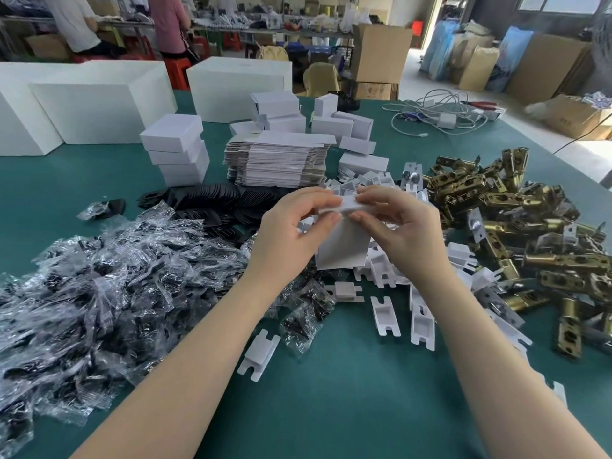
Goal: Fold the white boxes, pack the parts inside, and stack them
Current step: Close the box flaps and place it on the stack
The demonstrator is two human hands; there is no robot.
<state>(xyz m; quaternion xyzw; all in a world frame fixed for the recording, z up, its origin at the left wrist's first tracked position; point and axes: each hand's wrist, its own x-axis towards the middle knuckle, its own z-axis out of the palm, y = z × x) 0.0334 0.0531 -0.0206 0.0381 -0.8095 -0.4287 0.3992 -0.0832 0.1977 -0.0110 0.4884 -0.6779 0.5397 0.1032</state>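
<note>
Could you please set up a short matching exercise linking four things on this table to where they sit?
Things:
1. brass latches
2. clear bags
3. flat carton stack
4. white box

Places:
A. centre, behind the hands
B. held by both hands
C. right side
D. left side

Pairs: 1-C, 2-D, 3-A, 4-B. The left hand and right hand pinch the box's top.

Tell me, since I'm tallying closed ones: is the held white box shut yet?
Not yet: both hands, left hand and right hand, pinch the white box top flap, still bent outward.
</note>
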